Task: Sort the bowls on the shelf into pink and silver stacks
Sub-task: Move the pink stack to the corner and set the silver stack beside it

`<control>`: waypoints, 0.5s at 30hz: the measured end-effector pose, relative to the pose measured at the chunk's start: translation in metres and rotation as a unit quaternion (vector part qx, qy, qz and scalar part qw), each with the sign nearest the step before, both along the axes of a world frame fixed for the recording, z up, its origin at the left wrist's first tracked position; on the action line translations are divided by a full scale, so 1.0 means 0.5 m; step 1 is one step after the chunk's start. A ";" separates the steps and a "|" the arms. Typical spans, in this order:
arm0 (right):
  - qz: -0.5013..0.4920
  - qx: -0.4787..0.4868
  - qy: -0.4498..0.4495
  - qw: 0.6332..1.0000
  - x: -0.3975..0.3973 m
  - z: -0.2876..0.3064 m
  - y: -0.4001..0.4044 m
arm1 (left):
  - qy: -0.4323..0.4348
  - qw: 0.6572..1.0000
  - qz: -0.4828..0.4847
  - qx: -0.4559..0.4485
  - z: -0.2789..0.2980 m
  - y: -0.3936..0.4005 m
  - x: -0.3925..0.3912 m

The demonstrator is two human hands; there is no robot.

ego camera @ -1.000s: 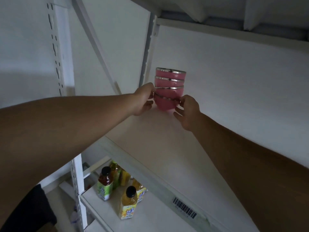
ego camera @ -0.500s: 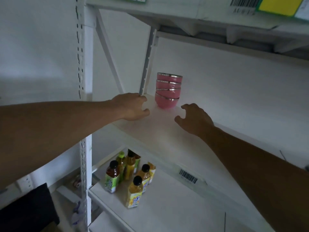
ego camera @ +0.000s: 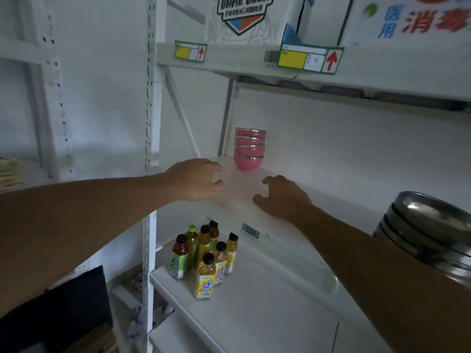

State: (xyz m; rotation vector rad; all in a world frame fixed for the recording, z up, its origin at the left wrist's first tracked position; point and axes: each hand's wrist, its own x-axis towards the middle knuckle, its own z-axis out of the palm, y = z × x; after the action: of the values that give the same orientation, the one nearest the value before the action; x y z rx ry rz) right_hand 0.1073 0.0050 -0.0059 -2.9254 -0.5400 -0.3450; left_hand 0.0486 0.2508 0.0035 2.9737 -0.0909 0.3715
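Pink bowl stack point(ego camera: 249, 149) stands at shelf point(ego camera: 344, 200) back corner; left hand point(ego camera: 196, 178) and right hand point(ego camera: 284, 197) loosely spread, empty, at 6 o'clock; silver bowl stack point(ego camera: 428, 233) at 4 o'clock; drink bottles point(ego camera: 206, 258) below.

One bowl stack point(ego camera: 249, 149) stands at the shelf point(ego camera: 239, 200) back left, another point(ego camera: 428, 233) at right. Bottles point(ego camera: 204, 256) stand on the lower shelf point(ego camera: 267, 314), boxes point(ego camera: 244, 19) above.
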 end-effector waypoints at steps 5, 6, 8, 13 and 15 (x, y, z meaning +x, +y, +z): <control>0.060 -0.015 -0.022 0.998 -0.103 -0.013 -0.076 | 0.025 0.998 0.056 0.021 -0.012 -0.087 -0.137; 0.065 -0.003 -0.012 0.998 -0.117 -0.016 -0.085 | 0.035 0.997 0.064 0.021 -0.014 -0.094 -0.159; 0.074 0.010 0.001 0.997 -0.156 -0.018 -0.121 | 0.047 0.996 0.078 0.017 -0.013 -0.118 -0.210; 0.074 0.039 -0.019 0.996 -0.249 -0.018 -0.183 | 0.010 0.997 0.078 0.016 -0.009 -0.171 -0.306; 0.074 0.051 -0.011 0.996 -0.294 -0.021 -0.200 | 0.004 0.998 0.063 0.013 -0.013 -0.193 -0.337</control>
State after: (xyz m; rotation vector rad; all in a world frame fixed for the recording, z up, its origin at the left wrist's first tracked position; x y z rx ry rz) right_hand -0.0398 -0.0949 -0.0167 -2.7667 -0.7143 -0.3762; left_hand -0.1199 0.1546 -0.0029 3.0140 0.0931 0.3756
